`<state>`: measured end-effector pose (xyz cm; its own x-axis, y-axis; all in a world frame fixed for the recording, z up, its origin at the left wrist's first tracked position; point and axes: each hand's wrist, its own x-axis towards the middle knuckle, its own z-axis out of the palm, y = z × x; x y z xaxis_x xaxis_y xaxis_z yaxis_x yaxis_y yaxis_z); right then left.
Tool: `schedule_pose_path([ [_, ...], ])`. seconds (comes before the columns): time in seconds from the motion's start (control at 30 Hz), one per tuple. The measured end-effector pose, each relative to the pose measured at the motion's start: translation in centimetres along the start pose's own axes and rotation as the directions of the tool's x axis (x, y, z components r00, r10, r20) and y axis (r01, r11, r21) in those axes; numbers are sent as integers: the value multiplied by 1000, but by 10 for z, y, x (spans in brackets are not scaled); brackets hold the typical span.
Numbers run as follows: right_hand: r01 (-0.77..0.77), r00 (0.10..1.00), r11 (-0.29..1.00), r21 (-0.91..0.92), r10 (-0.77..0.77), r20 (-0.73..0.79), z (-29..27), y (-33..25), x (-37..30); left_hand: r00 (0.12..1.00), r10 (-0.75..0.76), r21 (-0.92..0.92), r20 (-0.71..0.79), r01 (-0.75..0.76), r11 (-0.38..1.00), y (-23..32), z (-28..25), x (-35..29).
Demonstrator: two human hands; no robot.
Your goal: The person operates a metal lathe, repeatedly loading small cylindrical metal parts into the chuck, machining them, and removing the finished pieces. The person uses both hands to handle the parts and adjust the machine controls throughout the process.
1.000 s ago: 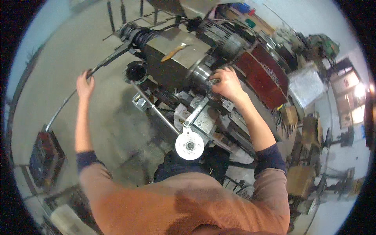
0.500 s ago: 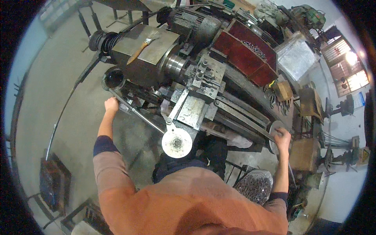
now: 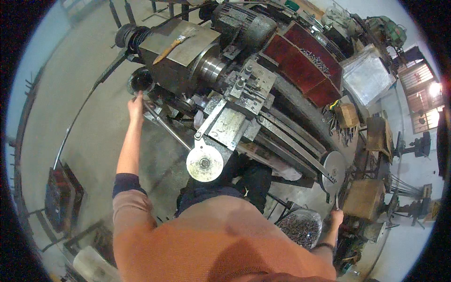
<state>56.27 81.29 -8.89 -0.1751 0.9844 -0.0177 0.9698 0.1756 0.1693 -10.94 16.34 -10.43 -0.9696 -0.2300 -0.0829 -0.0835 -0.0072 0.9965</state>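
My left hand (image 3: pixel 136 109) is at the lower rim of a dark round cup-shaped opening (image 3: pixel 141 81) on the lathe, beside the upper end of a metal rod (image 3: pixel 170 129). Its fingers look pinched together; what they hold, if anything, is hidden. At the lower right my right hand (image 3: pixel 336 217) is closed round a lever handle (image 3: pixel 337 202) below a grey disc (image 3: pixel 334 168). Between my arms sits a pale round handwheel (image 3: pixel 205 163), with a flat bar (image 3: pixel 211 117) running up from it to the tool slide (image 3: pixel 253 87). A bright metal chuck (image 3: pixel 211 68) stands left of the slide.
A wooden-handled brush (image 3: pixel 170 49) lies on the headstock cover (image 3: pixel 190 40). Behind the slide is a dark red tray (image 3: pixel 300 70) with small metal parts. A bag of small parts (image 3: pixel 299 228) stands by my right arm. A cardboard box (image 3: pixel 364 199) is farther right.
My left hand has moved up to the cup's rim. My right hand has gone from the disc's edge down to the lever handle, and the lever now points downward.
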Motion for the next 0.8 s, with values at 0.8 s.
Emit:
schedule_pose_path([
  [0.8, -172, 984, 965, 198, 162, 69, -9, -47, -102, 985, -28, -99, -167, 12, 995, -9, 34, 4],
])
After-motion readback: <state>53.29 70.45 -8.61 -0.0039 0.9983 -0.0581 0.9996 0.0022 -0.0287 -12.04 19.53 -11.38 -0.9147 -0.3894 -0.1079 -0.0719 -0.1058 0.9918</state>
